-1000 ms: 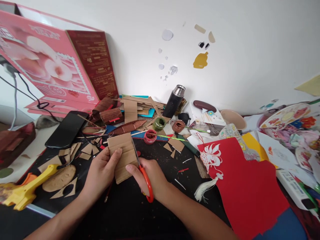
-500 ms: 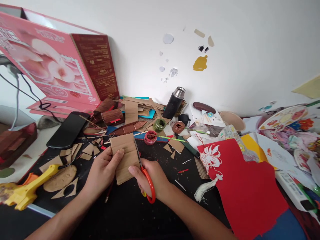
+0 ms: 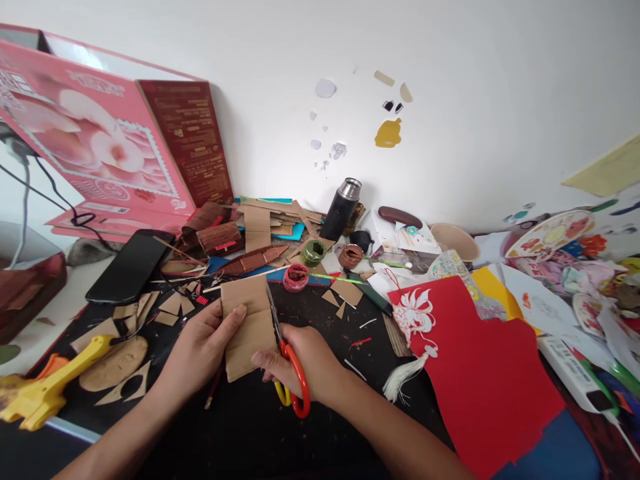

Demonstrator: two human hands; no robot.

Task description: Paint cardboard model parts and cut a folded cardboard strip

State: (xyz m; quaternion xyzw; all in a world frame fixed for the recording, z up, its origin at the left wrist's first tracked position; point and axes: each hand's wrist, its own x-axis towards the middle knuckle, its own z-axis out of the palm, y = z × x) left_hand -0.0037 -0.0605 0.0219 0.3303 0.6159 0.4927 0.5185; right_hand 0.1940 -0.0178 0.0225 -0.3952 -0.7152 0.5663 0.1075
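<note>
My left hand (image 3: 207,337) pinches a creased piece of brown cardboard (image 3: 250,327) by its left side, thumb on top. My right hand (image 3: 305,360) is wrapped round scissors (image 3: 299,383) with red and yellow handles. The scissor blades lie along the cardboard's right edge, pointing away from me; whether they bite into it I cannot tell. Just beyond the cardboard stands an open jar of red paint (image 3: 295,277). A pencil-like stick (image 3: 213,393) lies partly hidden under the cardboard.
A yellow glue gun (image 3: 60,383), cardboard scraps (image 3: 170,305) and a black phone (image 3: 131,265) lie on the left. Behind are a black flask (image 3: 342,210), a green paint jar (image 3: 313,252) and a pink box (image 3: 100,147). Red paper (image 3: 490,373) with a tassel covers the right.
The scissor handles have spread apart, and the yellow loop now shows more. The cardboard stays in my left hand, turned slightly more upright. The whole view has shifted a little.
</note>
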